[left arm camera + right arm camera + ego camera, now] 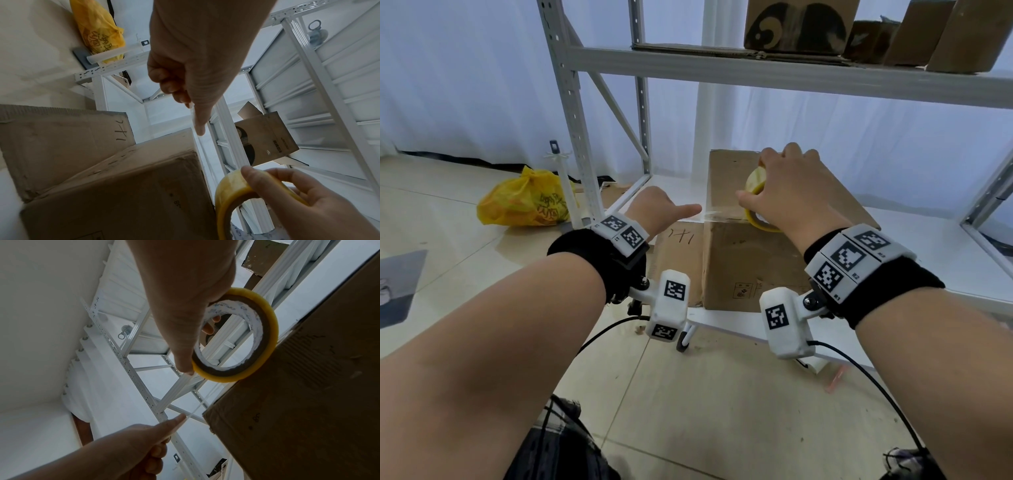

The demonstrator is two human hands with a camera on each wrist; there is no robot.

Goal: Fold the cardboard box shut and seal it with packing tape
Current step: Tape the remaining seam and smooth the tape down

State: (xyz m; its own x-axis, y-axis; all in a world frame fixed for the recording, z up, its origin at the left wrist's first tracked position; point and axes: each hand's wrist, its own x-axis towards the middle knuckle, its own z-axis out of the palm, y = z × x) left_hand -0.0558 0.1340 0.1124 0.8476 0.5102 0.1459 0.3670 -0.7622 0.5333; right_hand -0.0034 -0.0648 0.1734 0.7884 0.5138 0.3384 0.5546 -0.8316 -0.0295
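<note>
A closed brown cardboard box (753,260) stands on the low white shelf (935,260). My right hand (787,192) grips a yellowish roll of clear packing tape (756,185) above the box's top near its front left edge; in the right wrist view the roll (265,321) is held with fingers through its core. A strip of clear tape (714,215) runs leftward from the roll to my left hand (667,212), which pinches the strip's end (186,416) between thumb and fingers, just off the box's left side. The left wrist view shows the box (131,186) below the hand (185,78).
A flat cardboard sheet (681,260) with handwriting leans against the box's left side. A yellow plastic bag (527,202) lies on the tiled floor by the rack's post (575,130). More boxes (801,27) sit on the upper shelf.
</note>
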